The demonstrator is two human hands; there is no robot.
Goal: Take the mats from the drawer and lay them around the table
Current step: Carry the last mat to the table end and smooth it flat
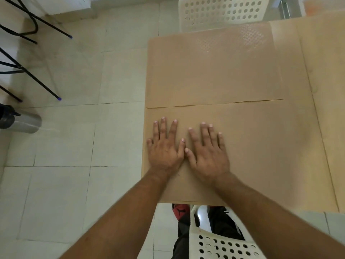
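Note:
Two tan mats lie side by side on the table [321, 90], almost the same colour as it. The near mat [261, 150] covers the table's near left corner. The far mat [212, 71] lies beyond it, the two edges meeting in a thin line. My left hand [165, 146] and my right hand [207, 150] press flat on the near mat, fingers spread, thumbs almost touching. Neither hand holds anything. A further mat edge shows along the right side of the table. No drawer is in view.
A white perforated plastic chair [220, 10] stands at the table's far side, and another [222, 243] is tucked under the near edge by my legs. Black metal legs [37, 79] and a steel bottle [20, 122] stand on the tiled floor at the left.

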